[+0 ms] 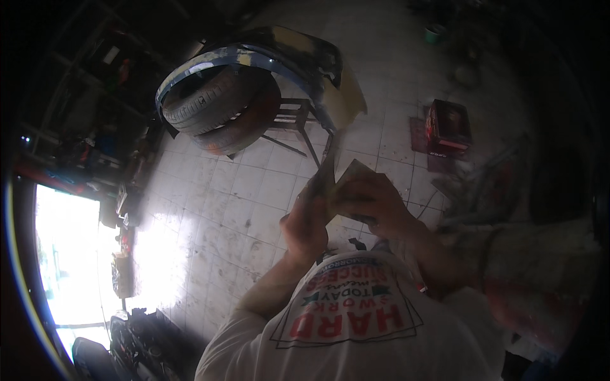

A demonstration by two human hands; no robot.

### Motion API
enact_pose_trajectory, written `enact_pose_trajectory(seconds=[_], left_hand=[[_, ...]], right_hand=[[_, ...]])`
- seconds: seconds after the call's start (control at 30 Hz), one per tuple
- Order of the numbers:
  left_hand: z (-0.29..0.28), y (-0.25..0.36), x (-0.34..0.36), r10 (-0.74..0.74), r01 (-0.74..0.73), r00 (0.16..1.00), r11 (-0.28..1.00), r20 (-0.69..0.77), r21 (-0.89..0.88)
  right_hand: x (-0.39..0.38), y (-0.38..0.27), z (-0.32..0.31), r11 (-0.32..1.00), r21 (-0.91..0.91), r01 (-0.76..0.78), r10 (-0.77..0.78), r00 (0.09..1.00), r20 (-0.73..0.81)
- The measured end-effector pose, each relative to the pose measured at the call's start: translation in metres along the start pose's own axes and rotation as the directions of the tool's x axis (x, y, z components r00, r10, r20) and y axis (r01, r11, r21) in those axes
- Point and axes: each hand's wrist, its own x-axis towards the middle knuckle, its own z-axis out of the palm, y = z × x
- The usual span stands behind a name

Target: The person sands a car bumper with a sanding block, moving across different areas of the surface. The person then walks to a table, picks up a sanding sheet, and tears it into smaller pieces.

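In front of my chest my two hands are close together. My left hand [308,222] is closed round a thin, dark, upright blade-like piece [327,166]. My right hand [375,200] grips a flat, pale greenish-brown piece [357,169] with a straight corner showing at the top. Dim light and blur hide whether the two pieces touch, and their exact kind. Just beyond my hands is a car fender [346,98], dark blue with yellowish patches. Its arch curves over stacked tyres [216,105].
Below the fender stands a metal-legged stool or stand [295,117]. A red box [450,124] sits on the tiled floor [222,203] to the right. A green container [434,34] is farther back. Dark clutter lines the left, beside a bright doorway [70,247]; a motorcycle-like shape [143,346] stands lower left.
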Motion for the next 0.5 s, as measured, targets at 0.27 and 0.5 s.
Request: enact_pose_trajectory(seconds=[0.27, 0.5], left_hand=[[-0.004, 0.000, 0.033, -0.070, -0.016, 0.961, 0.951, -0.266, -0.309], [-0.003, -0.014, 0.030, -0.639, 0.571, 0.736, 0.408, 0.224, -0.712]], right_hand=[[-0.010, -0.037, 0.019, 0.980, 0.164, 0.110, -0.090, 0.988, -0.128], [0.009, 0.014, 0.001, 0.951, -0.184, -0.247, 0.249, 0.969, -0.015]])
